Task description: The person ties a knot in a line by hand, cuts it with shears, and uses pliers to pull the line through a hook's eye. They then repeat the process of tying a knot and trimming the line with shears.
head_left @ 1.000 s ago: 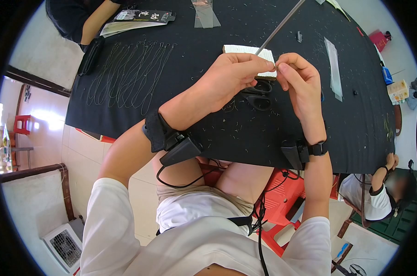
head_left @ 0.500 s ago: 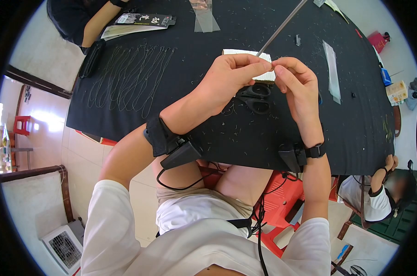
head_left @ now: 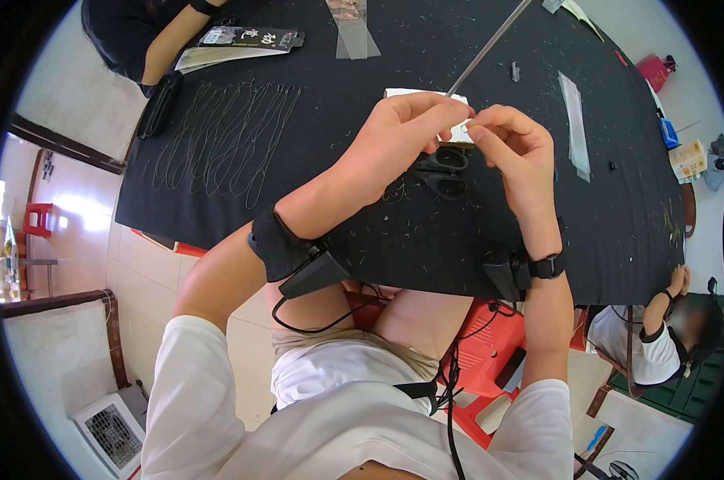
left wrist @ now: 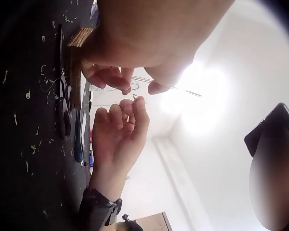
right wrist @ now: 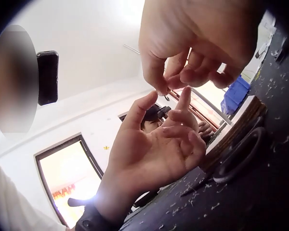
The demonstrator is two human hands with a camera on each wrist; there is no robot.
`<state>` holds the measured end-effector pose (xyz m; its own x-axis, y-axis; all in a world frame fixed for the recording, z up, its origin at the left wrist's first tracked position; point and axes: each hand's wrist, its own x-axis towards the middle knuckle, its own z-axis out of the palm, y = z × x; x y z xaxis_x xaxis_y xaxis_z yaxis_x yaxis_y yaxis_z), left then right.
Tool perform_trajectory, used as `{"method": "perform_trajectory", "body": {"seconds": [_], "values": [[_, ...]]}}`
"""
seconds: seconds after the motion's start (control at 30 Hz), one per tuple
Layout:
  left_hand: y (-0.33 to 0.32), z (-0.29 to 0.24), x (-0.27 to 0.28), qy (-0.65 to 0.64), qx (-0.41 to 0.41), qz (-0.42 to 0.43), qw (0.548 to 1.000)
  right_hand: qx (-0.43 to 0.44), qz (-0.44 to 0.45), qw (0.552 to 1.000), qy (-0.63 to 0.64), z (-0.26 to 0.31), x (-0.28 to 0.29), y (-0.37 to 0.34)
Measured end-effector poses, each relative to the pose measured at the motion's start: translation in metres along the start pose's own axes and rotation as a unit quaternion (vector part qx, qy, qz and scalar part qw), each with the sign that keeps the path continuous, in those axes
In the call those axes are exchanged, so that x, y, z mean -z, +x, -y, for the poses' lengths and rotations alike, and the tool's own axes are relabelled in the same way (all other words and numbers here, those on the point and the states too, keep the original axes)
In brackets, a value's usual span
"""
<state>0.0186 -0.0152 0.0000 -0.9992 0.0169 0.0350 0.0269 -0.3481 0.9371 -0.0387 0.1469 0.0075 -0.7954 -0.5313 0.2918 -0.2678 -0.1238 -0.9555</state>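
My right hand (head_left: 518,158) pinches a tiny curved metal piece, like a hook (left wrist: 135,96), between thumb and forefinger. Its curved end also shows below the right fingertips in the right wrist view, as a small hook (right wrist: 167,98). My left hand (head_left: 394,142) is close beside it; both wrist views show its thumb and forefinger spread apart, and I see nothing gripped between them. Beyond the left fingertips a thin metal rod (head_left: 490,50) slants up over a white-topped block (head_left: 402,92). Black scissors (head_left: 446,188) lie just below the block, partly covered by the hands.
Looped dark threads (head_left: 218,144) lie in a row at left on the black cloth (head_left: 362,248). Farther back are a printed packet (head_left: 246,38) and a clear sleeve (head_left: 354,40); another plastic strip (head_left: 574,128) lies at right. Clippings are scattered about. Other people sit at the table.
The fingertips of my two hands, close together before, now stand slightly apart, and the small curved piece shows at my right fingertips. The head view has shifted a little.
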Motion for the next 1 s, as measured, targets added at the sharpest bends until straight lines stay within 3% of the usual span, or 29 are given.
{"method": "perform_trajectory", "body": {"seconds": [0.1,0.27,0.6,1.0], "values": [[-0.002,0.000,-0.001,0.017,0.036,-0.008,0.999,-0.008,0.029,0.999,-0.026,0.002,0.001,-0.001],[-0.003,0.000,0.001,0.049,-0.032,0.026,0.998,-0.008,0.063,0.996,-0.054,0.004,-0.001,0.000],[0.001,0.003,0.005,0.016,-0.031,-0.006,0.999,0.017,0.069,0.992,-0.107,-0.004,0.000,0.001],[0.003,-0.001,0.009,-0.089,-0.077,0.149,0.982,-0.006,0.119,0.989,-0.084,-0.004,-0.003,-0.002]]}}
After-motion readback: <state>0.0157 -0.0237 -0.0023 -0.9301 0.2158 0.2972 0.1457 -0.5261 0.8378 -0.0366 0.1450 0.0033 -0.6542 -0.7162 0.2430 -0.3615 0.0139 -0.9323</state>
